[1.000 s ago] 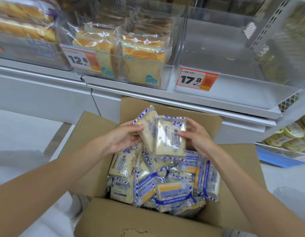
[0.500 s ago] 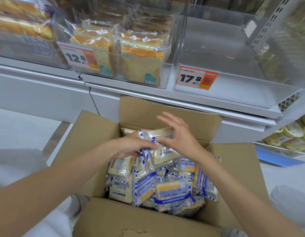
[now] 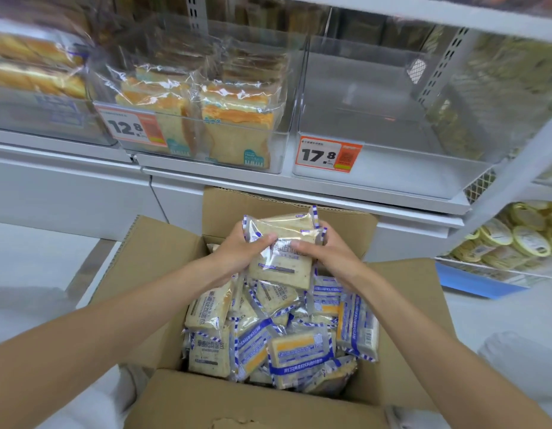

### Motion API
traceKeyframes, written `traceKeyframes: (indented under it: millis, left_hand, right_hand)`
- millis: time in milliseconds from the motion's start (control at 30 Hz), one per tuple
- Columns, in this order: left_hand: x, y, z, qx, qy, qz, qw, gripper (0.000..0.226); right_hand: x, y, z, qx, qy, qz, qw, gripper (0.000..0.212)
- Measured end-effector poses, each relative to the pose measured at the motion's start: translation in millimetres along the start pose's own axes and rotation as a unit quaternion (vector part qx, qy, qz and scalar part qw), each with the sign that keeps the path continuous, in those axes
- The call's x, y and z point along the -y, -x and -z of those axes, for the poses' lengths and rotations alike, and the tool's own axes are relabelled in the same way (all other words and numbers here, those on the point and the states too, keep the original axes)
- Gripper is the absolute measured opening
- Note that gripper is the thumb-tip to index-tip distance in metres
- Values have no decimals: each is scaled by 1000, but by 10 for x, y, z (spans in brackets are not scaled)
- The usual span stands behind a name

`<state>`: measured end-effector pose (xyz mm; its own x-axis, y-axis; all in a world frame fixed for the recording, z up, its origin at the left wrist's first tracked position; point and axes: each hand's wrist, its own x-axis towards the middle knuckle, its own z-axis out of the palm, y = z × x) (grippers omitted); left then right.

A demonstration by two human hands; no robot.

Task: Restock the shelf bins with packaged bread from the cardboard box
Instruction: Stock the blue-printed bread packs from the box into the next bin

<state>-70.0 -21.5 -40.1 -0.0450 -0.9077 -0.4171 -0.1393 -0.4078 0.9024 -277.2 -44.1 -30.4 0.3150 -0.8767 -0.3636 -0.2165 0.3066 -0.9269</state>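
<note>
Two hands (image 3: pixel 287 255) grip stacked blue-trimmed clear bread packets (image 3: pixel 282 252) above box (image 3: pixel 163 258).

A white metal shelf unit (image 3: pixel 67 187) runs across the far side, with a perforated upright (image 3: pixel 442 60) at the right. The floor (image 3: pixel 36 252) is pale. Low on the right, a rack (image 3: pixel 500 270) holds round packs (image 3: pixel 528 239), perhaps cakes.

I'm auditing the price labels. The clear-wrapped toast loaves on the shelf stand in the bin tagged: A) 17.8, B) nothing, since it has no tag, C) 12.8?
C: the toast loaves stand in the clear bin whose front carries the 12.8 tag; the 17.8 tag is on the neighbouring bin to its right.
</note>
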Motion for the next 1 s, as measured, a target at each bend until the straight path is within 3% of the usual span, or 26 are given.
traceKeyframes:
  millis: [133,233,333,433,500,567,633,767,900,1000]
  left_hand:
    - [-510,34,-126,-51,-119,-98,987,56]
    - [-1044,8,-272,-123,-132,-171,969,54]
    - [-1517,-21,-365,-146,-165,-214,952,57]
    - [-1886,-150,-316,-174,-208,-287,919,51]
    - [-2111,-328,-201,-219,-242,-323,888,50]
    - [-2280,-587,-48,-240,-304,-319,865,51]
    - [-2360,-880,79,-221,-359,-268,867,62]
    - [-2348,-1200,199,-165,-362,-208,894,68]
    - [-2286,-1238,204,-176,-348,-243,888,64]
    - [-2254,-1275,209,-184,-345,-249,886,57]
  right_hand:
    - [375,108,237,-52,-10,30,998,55]
    - [755,143,438,-64,-56,72,994,65]
    - [1196,169,685,-66,-46,103,991,73]
    - [1501,65,935,-90,-62,128,986,89]
    - [1644,-88,1099,-116,-105,125,980,79]
    - [1731,-336,1272,-128,-148,118,974,55]
    - [1795,-633,1399,-154,-155,104,970,48]
    - [1869,-1424,1556,-210,-80,134,965,48]
    - [1823,-2047,1609,-138,158,162,964,57]
    - [1728,-2364,1657,-166,150,184,957,61]
